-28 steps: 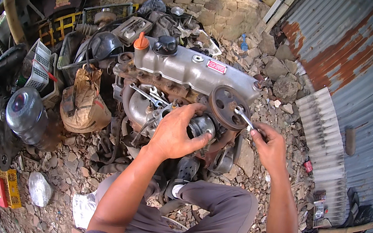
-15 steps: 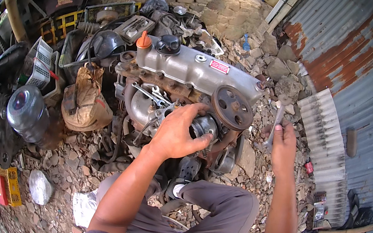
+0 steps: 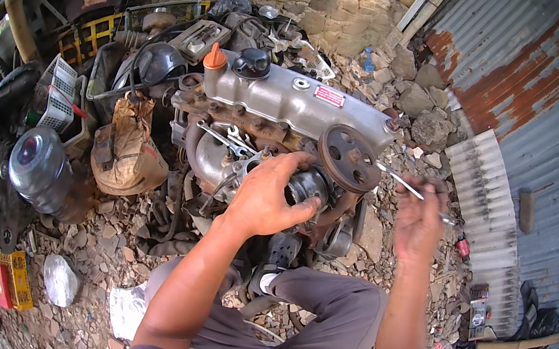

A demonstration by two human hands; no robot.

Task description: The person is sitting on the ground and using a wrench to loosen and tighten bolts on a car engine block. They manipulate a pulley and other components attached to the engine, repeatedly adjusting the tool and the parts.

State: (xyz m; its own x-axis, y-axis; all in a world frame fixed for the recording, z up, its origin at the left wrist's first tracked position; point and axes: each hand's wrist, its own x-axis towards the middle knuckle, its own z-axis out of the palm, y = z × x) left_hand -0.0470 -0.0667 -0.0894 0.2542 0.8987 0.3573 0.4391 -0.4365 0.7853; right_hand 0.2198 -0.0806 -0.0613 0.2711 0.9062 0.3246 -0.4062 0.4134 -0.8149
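A grey car engine (image 3: 289, 107) lies on rubble in front of me, with an orange cap (image 3: 215, 58), a black filler cap (image 3: 251, 62) and a rusty pulley (image 3: 348, 158) at its right end. My left hand (image 3: 269, 198) grips a round metal part (image 3: 307, 186) on the engine's front, just below the pulley. My right hand (image 3: 419, 221) is off to the right of the engine, closed around a thin metal wrench (image 3: 401, 182) whose tip points toward the pulley. Two loose wrenches (image 3: 227, 139) lie on the engine's side.
A tan sack (image 3: 125, 155) and a shiny metal canister (image 3: 38, 167) stand left of the engine. Crates and engine parts pile up at far left. Corrugated sheets (image 3: 485, 198) and a rusty metal wall (image 3: 538, 90) close the right side. Loose stones cover the ground.
My right hand pulled the wrench away from the pulley and swung it out to the right, then turned its tip back toward the pulley. The left hand stayed on the round part.
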